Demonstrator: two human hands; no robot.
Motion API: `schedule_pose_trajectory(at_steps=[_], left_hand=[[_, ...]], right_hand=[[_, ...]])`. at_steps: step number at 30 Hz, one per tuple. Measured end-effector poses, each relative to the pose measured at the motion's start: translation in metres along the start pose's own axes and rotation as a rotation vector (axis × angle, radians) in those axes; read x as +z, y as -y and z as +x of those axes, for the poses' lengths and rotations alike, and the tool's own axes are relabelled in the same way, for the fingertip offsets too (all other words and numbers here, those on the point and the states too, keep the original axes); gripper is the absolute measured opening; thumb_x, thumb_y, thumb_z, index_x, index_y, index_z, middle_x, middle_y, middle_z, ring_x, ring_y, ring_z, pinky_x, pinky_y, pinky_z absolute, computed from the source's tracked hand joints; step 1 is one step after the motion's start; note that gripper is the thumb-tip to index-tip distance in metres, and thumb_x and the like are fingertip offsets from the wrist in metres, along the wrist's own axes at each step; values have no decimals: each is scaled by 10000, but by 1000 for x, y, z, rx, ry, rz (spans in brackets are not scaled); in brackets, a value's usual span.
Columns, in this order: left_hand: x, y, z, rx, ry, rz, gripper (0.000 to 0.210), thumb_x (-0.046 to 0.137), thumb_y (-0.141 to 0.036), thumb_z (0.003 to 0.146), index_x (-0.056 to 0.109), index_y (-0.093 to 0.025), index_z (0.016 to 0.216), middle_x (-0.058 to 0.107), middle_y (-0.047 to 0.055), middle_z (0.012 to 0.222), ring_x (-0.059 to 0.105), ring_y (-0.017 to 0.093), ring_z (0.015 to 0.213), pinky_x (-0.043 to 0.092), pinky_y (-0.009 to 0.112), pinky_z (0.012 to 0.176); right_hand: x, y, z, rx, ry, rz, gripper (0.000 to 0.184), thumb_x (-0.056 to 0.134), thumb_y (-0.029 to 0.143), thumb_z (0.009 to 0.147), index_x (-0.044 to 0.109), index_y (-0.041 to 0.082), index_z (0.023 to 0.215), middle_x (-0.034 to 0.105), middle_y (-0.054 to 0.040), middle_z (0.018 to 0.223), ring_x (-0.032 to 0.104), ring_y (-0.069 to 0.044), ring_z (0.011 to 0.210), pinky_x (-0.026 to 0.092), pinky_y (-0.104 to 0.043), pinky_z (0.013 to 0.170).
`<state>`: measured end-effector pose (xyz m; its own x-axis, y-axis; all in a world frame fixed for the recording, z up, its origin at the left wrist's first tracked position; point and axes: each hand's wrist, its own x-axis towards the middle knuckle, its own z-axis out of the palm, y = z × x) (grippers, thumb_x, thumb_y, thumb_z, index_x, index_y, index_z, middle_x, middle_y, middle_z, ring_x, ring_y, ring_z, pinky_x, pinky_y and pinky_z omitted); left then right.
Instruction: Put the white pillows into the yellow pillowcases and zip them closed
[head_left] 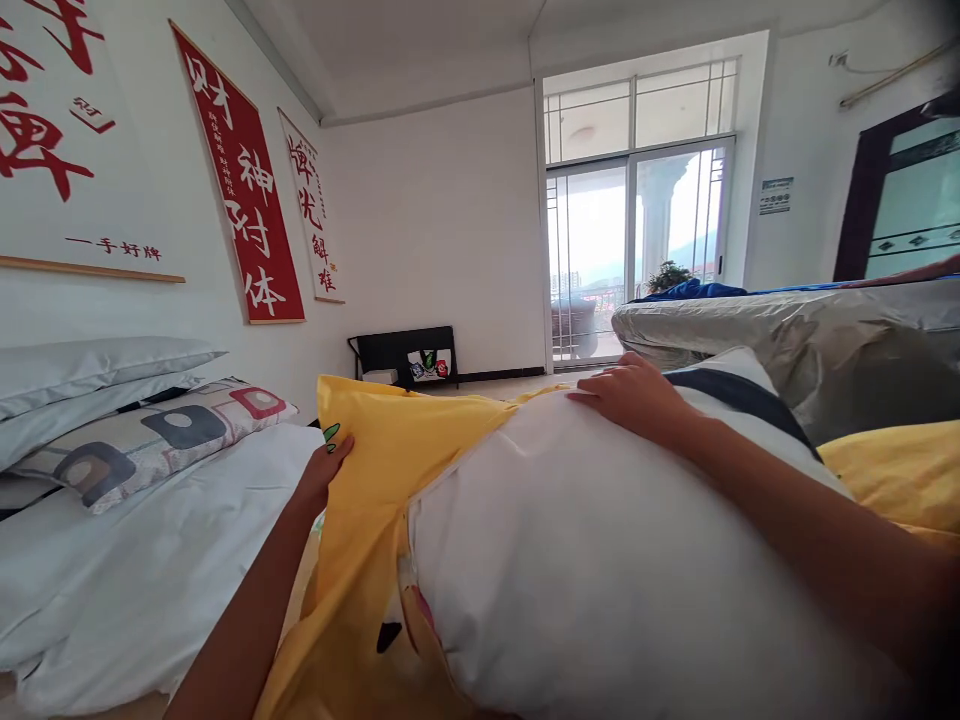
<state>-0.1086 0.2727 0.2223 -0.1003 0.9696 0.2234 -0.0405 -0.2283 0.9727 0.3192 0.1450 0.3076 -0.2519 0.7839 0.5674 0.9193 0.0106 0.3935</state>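
Note:
A plump white pillow fills the middle foreground, with a dark stripe at its upper right. Its left end sits inside the opening of a yellow pillowcase with a printed pattern. My left hand pinches the pillowcase's left side, thumb on the near face and the other fingers mostly hidden behind the cloth. Across the pillow's top edge lies my right hand, its fingers bent over and gripping the pillow near the rim of the case.
On the left are stacked white pillows, a patterned pillow and white bedding. More yellow fabric lies at right. A plastic-covered mattress stands behind it. A black rack is by the far wall, near a glass sliding door.

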Motion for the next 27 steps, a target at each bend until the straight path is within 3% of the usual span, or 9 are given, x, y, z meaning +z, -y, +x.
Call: schedule_pose_trajectory(at_steps=[3, 6, 8, 12, 14, 16, 19, 23, 27], left_hand=[[-1, 24, -14, -82, 53, 126, 481, 808, -354, 605, 647, -101, 981, 699, 207, 1003, 637, 366, 1044, 516, 452, 848], [-11, 46, -50, -38, 129, 208, 593, 820, -363, 585, 639, -174, 1118, 596, 183, 1279, 517, 356, 1234, 417, 443, 1010], [-22, 61, -75, 25, 265, 314, 591, 820, -369, 591, 660, -224, 1141, 563, 130, 1343, 462, 343, 1289, 321, 426, 1097], [-50, 92, -102, 100, 307, 513, 503, 771, -408, 661, 683, -243, 1129, 630, 85, 1263, 503, 338, 1241, 324, 401, 1097], [-63, 103, -101, 20, 310, 514, 431, 726, -453, 705, 699, -231, 1073, 680, 82, 1167, 595, 336, 1105, 441, 391, 975], [-71, 107, -97, -118, 325, 450, 402, 701, -496, 719, 714, -209, 999, 712, 84, 1074, 644, 325, 983, 504, 362, 835], [-66, 102, -92, -234, 303, 323, 431, 690, -523, 725, 716, -177, 983, 726, 98, 1009, 661, 303, 915, 513, 324, 734], [-46, 89, -86, -289, 330, 179, 433, 718, -498, 717, 705, -167, 996, 731, 100, 918, 674, 267, 847, 504, 299, 701], [-42, 86, -68, -552, 376, -78, 576, 566, -660, 765, 696, -111, 883, 698, 99, 720, 657, 234, 651, 508, 309, 588]], right_hand=[[53, 37, -11, 2, 149, 192, 374, 411, 352, 961, 694, 174, 794, 723, -95, 793, 661, -205, 776, 395, -416, 864], [99, 75, -38, -78, 122, 450, 375, 355, 369, 977, 634, 199, 1161, 634, -146, 1231, 578, -264, 1148, 396, -471, 938], [114, 94, -58, -92, 114, 517, 426, 351, 405, 976, 588, 174, 1245, 584, -171, 1301, 533, -273, 1218, 386, -493, 980], [100, 121, -103, -100, -90, 525, 394, 403, 343, 965, 555, 169, 1285, 548, -160, 1348, 487, -276, 1269, 391, -484, 1003], [84, 137, -127, -199, -259, 541, 319, 437, 220, 934, 599, 205, 1208, 599, -120, 1295, 520, -253, 1229, 411, -430, 982], [73, 160, -149, -320, -364, 589, 281, 465, 131, 883, 642, 225, 1079, 704, -77, 1068, 626, -216, 1020, 450, -364, 897], [76, 200, -167, -351, -385, 634, 221, 473, 78, 851, 637, 225, 863, 671, -8, 723, 601, -160, 677, 449, -301, 714], [100, 232, -154, -200, -382, 601, 44, 564, 199, 828, 605, 214, 837, 660, -29, 797, 596, -218, 796, 414, -371, 805], [108, 232, -127, -29, -297, 549, 118, 622, 231, 792, 577, 201, 896, 657, -61, 840, 580, -260, 829, 391, -410, 828]])
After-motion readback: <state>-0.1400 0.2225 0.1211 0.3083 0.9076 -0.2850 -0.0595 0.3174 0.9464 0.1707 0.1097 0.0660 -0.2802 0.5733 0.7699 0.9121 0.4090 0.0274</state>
